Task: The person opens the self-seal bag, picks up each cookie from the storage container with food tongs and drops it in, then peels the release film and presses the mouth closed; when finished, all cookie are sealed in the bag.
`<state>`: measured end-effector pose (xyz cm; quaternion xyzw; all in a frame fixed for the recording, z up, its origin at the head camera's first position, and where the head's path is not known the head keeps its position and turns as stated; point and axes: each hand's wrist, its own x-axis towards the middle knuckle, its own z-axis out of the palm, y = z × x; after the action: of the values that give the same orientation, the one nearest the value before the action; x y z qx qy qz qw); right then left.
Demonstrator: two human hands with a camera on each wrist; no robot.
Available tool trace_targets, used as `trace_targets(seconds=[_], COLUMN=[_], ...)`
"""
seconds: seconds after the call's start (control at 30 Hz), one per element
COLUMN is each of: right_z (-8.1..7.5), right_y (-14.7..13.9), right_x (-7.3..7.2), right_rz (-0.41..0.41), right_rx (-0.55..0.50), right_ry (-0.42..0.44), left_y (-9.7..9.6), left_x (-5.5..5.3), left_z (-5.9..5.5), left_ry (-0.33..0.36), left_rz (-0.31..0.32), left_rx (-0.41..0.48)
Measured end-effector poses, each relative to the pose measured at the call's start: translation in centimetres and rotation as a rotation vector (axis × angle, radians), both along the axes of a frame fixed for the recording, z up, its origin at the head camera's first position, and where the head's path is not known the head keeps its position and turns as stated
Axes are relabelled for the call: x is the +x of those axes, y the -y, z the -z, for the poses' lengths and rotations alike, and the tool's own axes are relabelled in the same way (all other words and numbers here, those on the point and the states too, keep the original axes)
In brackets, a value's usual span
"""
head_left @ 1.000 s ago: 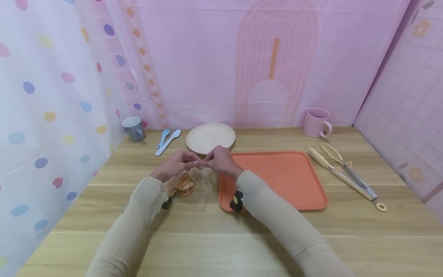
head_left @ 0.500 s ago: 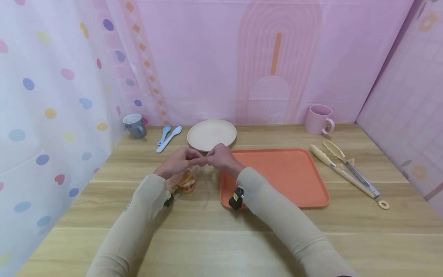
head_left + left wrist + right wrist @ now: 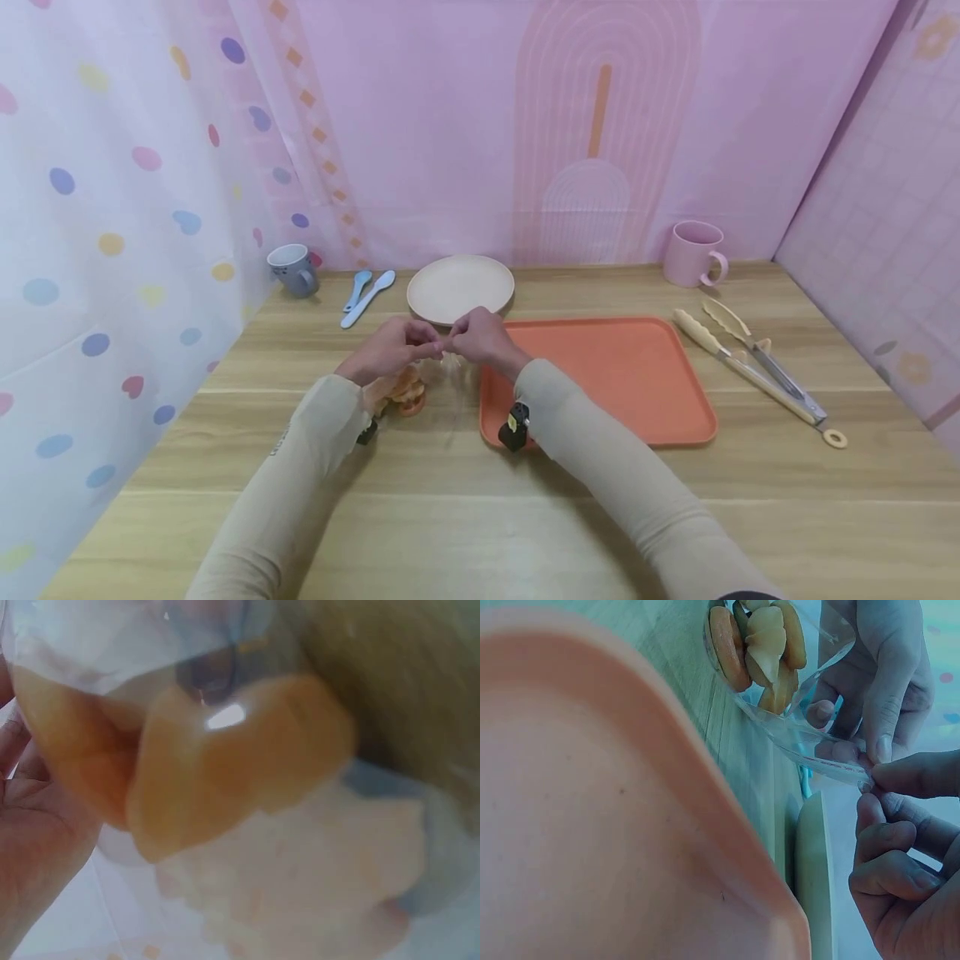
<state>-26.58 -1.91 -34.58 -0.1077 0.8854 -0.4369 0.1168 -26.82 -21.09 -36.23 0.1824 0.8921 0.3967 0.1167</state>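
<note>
A clear plastic bag [image 3: 806,742] holds several orange-brown, bread-like pieces [image 3: 765,656], which also loom large through the film in the left wrist view. In the head view the pieces [image 3: 408,392] lie low, partly behind my left wrist. My left hand [image 3: 390,346] pinches the bag's top edge between thumb and fingers. Close against it, my right hand [image 3: 482,340] pinches the corner of the same edge; in the right wrist view, thumb and index finger meet there and the other fingers curl in. The fingertips of both hands almost meet.
An orange tray [image 3: 600,375] lies right of the bag, a beige plate [image 3: 461,287] behind the hands. Tongs [image 3: 757,375] rest at the right, a pink mug [image 3: 693,254] behind them. At the back left stand a grey mug [image 3: 294,271] and two blue spoons [image 3: 367,300].
The view has tipped slightly, so the table things sit a little higher. My hands stay together at the bag's edge, with small shifts of the fingertips.
</note>
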Motion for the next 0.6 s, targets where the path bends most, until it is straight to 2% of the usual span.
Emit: trace_targets(seconds=[0.13,0.33,0.47,0.6], right_z=[0.1,0.1,0.1,0.2], right_y=[-0.1,-0.4,-0.7,-1.1], right_x=[0.0,0.0,0.0,0.0], right_rz=[-0.005,-0.013,-0.055,-0.079], right_rx=[-0.014,0.023,0.028,-0.024], right_ry=[-0.039,-0.107,-0.099,-0.056], left_y=[-0.1,-0.1,-0.1,-0.1], left_x=[0.0,0.0,0.1,0.1], left_z=[-0.1,-0.4,-0.4,-0.5], left_ry=[-0.001,-0.011,-0.009,-0.001], left_rz=[0.002,0.019,0.025,0.048], left_rx=[-0.015,-0.023,-0.033,-0.054])
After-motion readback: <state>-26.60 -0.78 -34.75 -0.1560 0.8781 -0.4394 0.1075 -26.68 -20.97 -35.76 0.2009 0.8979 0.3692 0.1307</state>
